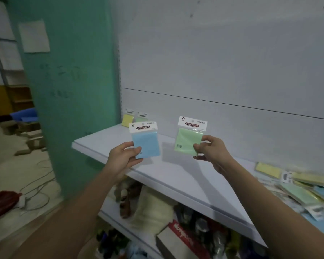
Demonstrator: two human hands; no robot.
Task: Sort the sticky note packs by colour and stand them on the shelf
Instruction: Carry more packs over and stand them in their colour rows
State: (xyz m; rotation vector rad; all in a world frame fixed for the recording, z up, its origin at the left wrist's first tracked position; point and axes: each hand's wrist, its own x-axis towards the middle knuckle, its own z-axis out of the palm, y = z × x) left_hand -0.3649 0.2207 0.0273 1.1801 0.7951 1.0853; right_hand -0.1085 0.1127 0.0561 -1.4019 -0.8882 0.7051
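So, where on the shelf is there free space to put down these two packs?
The shelf is bare in its middle stretch, between the standing yellow pack and green pack at the far left and the loose pile at the right. The pile end is crowded.

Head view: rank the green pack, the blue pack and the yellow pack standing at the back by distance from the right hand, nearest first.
1. Green pack: pinched in the right hand.
2. Blue pack: to its left, held by the left hand.
3. Yellow pack: far left, standing at the shelf's back corner.
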